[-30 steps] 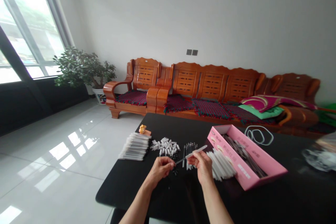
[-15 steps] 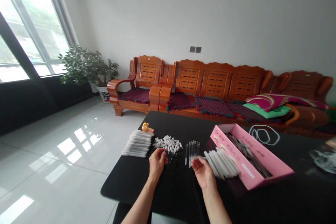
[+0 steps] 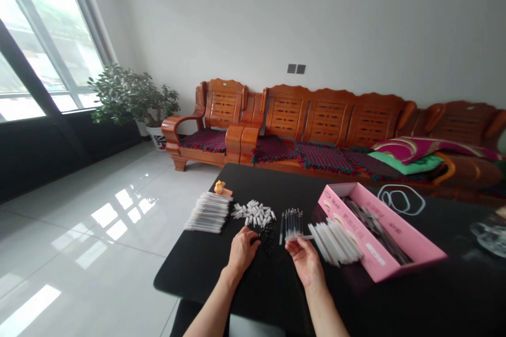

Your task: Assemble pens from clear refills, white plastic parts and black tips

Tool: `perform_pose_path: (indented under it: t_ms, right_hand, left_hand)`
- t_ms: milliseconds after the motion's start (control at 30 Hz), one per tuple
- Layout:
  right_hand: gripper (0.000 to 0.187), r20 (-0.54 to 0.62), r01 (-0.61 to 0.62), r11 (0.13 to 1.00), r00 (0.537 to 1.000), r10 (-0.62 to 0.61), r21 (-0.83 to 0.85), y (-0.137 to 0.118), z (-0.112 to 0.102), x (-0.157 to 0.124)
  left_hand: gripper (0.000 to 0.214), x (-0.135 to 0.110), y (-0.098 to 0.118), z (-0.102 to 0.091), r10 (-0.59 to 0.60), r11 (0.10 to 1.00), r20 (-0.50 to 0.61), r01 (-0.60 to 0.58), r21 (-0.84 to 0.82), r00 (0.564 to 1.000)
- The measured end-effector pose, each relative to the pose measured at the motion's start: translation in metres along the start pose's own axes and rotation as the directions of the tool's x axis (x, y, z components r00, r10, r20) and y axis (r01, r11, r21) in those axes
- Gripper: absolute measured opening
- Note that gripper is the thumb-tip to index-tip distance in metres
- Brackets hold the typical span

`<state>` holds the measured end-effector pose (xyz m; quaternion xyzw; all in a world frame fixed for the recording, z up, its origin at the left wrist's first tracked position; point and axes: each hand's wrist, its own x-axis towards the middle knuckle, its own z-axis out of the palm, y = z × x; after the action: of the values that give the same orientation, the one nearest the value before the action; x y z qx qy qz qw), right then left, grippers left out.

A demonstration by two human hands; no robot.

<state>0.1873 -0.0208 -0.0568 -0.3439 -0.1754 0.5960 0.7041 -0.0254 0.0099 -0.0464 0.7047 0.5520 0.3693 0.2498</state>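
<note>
My right hand (image 3: 306, 260) is closed around a thin whitish pen barrel (image 3: 306, 237), which lies crosswise in its fingers. Just beyond it is a row of dark pen refills (image 3: 292, 224). To its right lies a pile of pale pen barrels (image 3: 336, 242). My left hand (image 3: 243, 248) rests low over the table with curled fingers, at the edge of a heap of small black pieces (image 3: 269, 239); whatever its fingertips hold is hidden. Behind that heap are short white caps (image 3: 255, 212). Farther left, filled pens (image 3: 209, 213) lie side by side in a stack.
A pink box (image 3: 381, 260) holding many dark sticks stands on the black table (image 3: 205, 268) at right. Pale bands (image 3: 401, 200) lie behind it. A small yellow figurine (image 3: 220, 187) sits by the filled pens. Wooden seats (image 3: 286, 116) line the wall.
My left hand has moved slightly right, closer to the small black pieces, and its fingers have turned down. My right hand keeps the barrel, nearly in the same place. The view has shifted slightly.
</note>
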Motion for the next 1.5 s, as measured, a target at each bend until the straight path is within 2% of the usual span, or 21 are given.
perform_pose_path:
  t_ms: [100, 133, 200, 233, 300, 367, 467, 600, 800, 1067, 1500]
  right_hand:
    - [0.019, 0.016, -0.007, 1.000, 1.000, 0.007, 0.030, 0.001, 0.000, -0.001]
    - [0.019, 0.018, -0.010, 0.999, 1.000, 0.010, 0.042, 0.001, -0.001, -0.001]
    - [0.018, 0.017, -0.018, 0.998, 1.000, 0.017, 0.059, 0.001, -0.001, -0.001]
    - [0.018, 0.012, -0.024, 0.998, 1.000, 0.023, 0.063, 0.001, 0.000, -0.001]
    - [0.017, -0.003, -0.037, 0.997, 0.999, 0.037, 0.073, 0.000, 0.002, -0.001]
    - [0.017, -0.010, -0.043, 0.996, 0.999, 0.044, 0.081, -0.002, 0.008, -0.002]
    - [0.018, 0.017, -0.034, 0.996, 0.999, 0.033, 0.078, -0.007, 0.023, -0.005]
    - [0.018, 0.064, -0.014, 0.998, 0.998, 0.010, 0.059, -0.015, 0.047, -0.010]
    - [0.022, 0.089, 0.018, 0.999, 0.996, -0.021, 0.033, -0.021, 0.064, -0.018]
    - [0.026, 0.074, 0.069, 0.995, 0.995, -0.064, -0.070, -0.020, 0.075, -0.023]
    - [0.032, 0.048, 0.110, 0.973, 0.994, -0.102, -0.203, -0.014, 0.073, -0.023]
  left_hand:
    - [0.011, 0.001, -0.002, 0.002, 0.004, 1.000, 0.015, -0.004, 0.017, 1.000]
    - [0.011, 0.003, -0.002, 0.002, -0.022, 0.999, 0.010, 0.022, -0.028, 1.000]
    - [0.011, 0.006, -0.003, 0.003, -0.147, 0.965, 0.030, 0.150, -0.213, 0.989]
    - [0.014, 0.008, -0.002, 0.004, -0.222, 0.911, 0.066, 0.231, -0.343, 0.973]
    - [0.023, 0.010, 0.002, 0.003, -0.311, 0.726, 0.168, 0.348, -0.594, 0.936]
    - [0.032, 0.010, 0.009, 0.001, -0.295, 0.533, 0.242, 0.369, -0.761, 0.925]
    - [0.041, 0.010, 0.021, -0.004, -0.222, 0.342, 0.302, 0.364, -0.866, 0.927]
    - [0.043, 0.007, 0.038, -0.010, -0.171, 0.211, 0.343, 0.375, -0.903, 0.923]
    - [0.034, 0.000, 0.050, -0.014, -0.139, 0.211, 0.341, 0.365, -0.907, 0.930]
    - [0.029, -0.004, 0.045, -0.011, -0.092, 0.257, 0.293, 0.307, -0.916, 0.952]
    - [0.027, -0.006, 0.048, -0.008, -0.089, 0.255, 0.283, 0.297, -0.920, 0.955]
